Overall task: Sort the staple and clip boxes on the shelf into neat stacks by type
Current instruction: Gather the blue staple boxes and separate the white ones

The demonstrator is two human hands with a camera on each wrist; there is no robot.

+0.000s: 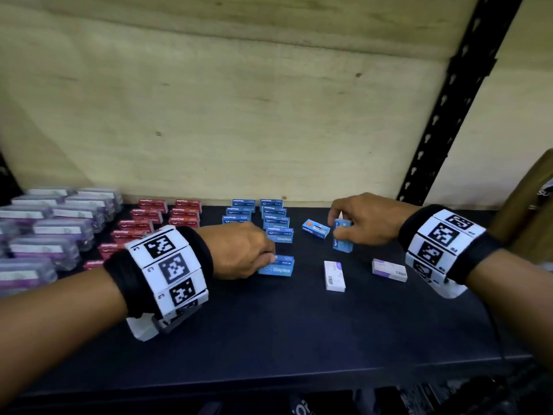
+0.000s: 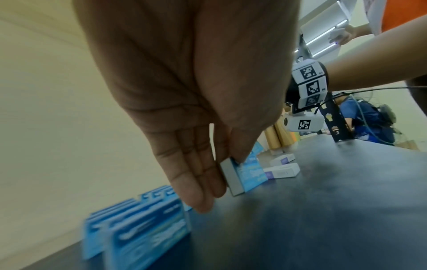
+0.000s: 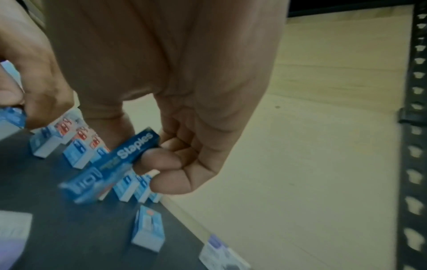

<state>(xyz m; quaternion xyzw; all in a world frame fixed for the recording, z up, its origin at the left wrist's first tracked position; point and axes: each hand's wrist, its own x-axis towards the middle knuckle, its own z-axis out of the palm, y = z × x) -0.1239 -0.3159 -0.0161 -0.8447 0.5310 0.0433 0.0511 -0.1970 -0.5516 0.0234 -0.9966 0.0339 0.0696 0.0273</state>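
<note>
My left hand [image 1: 269, 259] pinches a blue staples box [image 1: 276, 267] that stands on the dark shelf [image 1: 299, 339], in front of the blue rows [image 1: 273, 220]. In the left wrist view the thumb and fingers [image 2: 208, 175] hold that box [image 2: 248, 175] by its end. My right hand [image 1: 336, 232] grips another blue staples box [image 1: 342, 239] held on end just above the shelf; the right wrist view shows this box [image 3: 110, 168] between thumb and curled fingers. A third blue box [image 1: 315, 229] lies loose between the hands.
Two white and purple boxes [image 1: 334, 276] [image 1: 389, 270] lie loose at the right. Red boxes [image 1: 149, 223] stand in rows left of the blue ones, and clear purple cases [image 1: 51, 232] fill the far left. A black upright post [image 1: 449, 109] rises at the right.
</note>
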